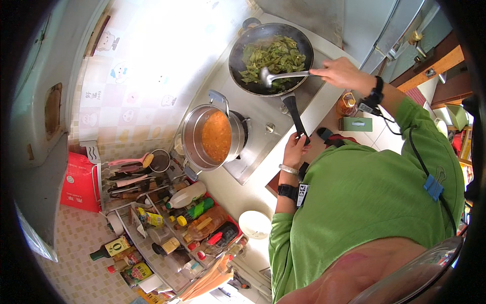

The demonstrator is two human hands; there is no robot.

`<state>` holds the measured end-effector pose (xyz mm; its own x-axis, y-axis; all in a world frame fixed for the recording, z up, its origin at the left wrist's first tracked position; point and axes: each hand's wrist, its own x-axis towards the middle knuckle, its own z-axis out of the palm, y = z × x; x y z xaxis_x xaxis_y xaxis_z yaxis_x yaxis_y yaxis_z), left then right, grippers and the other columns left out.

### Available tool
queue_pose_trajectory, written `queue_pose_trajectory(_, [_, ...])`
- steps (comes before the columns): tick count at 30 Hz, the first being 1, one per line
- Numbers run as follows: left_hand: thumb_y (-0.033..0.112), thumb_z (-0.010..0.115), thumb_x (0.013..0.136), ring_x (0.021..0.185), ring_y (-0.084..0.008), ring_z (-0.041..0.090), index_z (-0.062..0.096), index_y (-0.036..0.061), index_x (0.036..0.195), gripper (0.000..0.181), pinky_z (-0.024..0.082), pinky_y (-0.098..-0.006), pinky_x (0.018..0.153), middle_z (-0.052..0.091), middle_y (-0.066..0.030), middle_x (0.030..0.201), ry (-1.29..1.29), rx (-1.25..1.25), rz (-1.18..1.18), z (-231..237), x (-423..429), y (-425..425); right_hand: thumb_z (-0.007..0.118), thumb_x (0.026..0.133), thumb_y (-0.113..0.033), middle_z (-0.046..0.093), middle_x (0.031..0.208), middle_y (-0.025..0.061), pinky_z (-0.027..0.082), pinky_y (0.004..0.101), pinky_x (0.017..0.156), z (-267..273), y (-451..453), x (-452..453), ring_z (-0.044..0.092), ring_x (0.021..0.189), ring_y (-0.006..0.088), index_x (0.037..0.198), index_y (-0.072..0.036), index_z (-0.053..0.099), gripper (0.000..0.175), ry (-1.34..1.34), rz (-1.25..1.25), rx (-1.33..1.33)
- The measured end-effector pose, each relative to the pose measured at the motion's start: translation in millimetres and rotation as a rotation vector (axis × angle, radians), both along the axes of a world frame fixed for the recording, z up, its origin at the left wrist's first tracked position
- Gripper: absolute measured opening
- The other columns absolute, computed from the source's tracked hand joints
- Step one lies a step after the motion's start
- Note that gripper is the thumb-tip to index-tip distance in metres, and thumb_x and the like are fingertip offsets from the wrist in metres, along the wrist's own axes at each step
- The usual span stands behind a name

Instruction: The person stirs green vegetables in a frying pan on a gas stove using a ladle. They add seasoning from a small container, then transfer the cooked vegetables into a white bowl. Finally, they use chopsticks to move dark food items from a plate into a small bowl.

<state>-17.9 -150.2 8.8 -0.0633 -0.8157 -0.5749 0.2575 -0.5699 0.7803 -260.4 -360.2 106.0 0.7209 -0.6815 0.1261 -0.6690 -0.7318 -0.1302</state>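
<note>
My right hand (340,74) grips the handle of a metal ladle (265,78), whose bowl rests among chopped green leafy vegetables (273,55). They lie in a dark wok (237,47) on the far burner. Around the end of the wok's black handle (292,110) my left hand (294,150) is closed. Beside the wok, nearer the tiled wall, a two-handled stainless steel pot (190,133) stands on the other burner. It holds an orange-red soup or sauce (216,136) with small lumps. The ladle's tip is partly hidden by the leaves.
A gas hob (252,155) is set in the white counter. A white bowl (255,225) sits near a rack (125,218) crowded with seasoning bottles. Kitchen utensils (133,180) and a strainer (160,160) stand by the wall. An oil bottle (346,105) and green box (355,124) are below the counter.
</note>
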Motion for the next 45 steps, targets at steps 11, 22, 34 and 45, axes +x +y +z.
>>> queue_pose_trajectory(11, [0.023, 0.058, 0.095, 0.066, -0.008, 0.062, 0.05, 0.0037, 0.118, 0.031, 0.045, -0.0176, 0.054, 0.067, -0.0059, 0.092, 0.03, 0.047, 0.003, -5, 6, 0, 0.053, 0.09, -0.032, 0.067, 0.091, 0.0163, 0.048, 0.0469, 0.071, -27, -47, 20, 0.062, 0.082, 0.0369, 0.132, -0.021, 0.053, 0.043, -0.216, -0.534, 0.244])
queue_pose_trajectory(22, [0.025, 0.06, 0.093, 0.065, -0.0089, 0.063, 0.051, 0.0038, 0.118, 0.034, 0.044, -0.0183, 0.055, 0.067, -0.0047, 0.091, -0.001, 0.034, -0.022, 7, 6, -2, 0.054, 0.09, -0.029, 0.066, 0.104, 0.0166, 0.048, 0.0349, 0.081, -44, -56, 5, 0.064, 0.09, 0.0258, 0.122, -0.003, 0.057, 0.042, -0.559, -0.395, 0.418])
queue_pose_trajectory(34, [0.02, 0.056, 0.096, 0.066, -0.0083, 0.061, 0.05, 0.0031, 0.118, 0.028, 0.045, -0.019, 0.055, 0.067, -0.0061, 0.093, 0.074, 0.009, -0.017, -1, 7, 0, 0.057, 0.089, -0.03, 0.067, 0.106, 0.0123, 0.05, 0.039, 0.074, -12, -45, 53, 0.064, 0.078, 0.0274, 0.127, -0.016, 0.058, 0.04, -0.191, -0.146, 0.39])
queue_pose_trajectory(45, [0.028, 0.061, 0.092, 0.066, -0.0104, 0.064, 0.051, 0.0041, 0.116, 0.035, 0.045, -0.021, 0.058, 0.067, -0.0032, 0.089, 0.021, 0.028, -0.034, 4, 7, -3, 0.058, 0.081, -0.021, 0.061, 0.069, 0.0153, 0.045, 0.0412, 0.06, 100, 27, -40, 0.06, 0.063, 0.0314, 0.117, -0.018, 0.065, 0.037, -0.12, -0.203, 0.256])
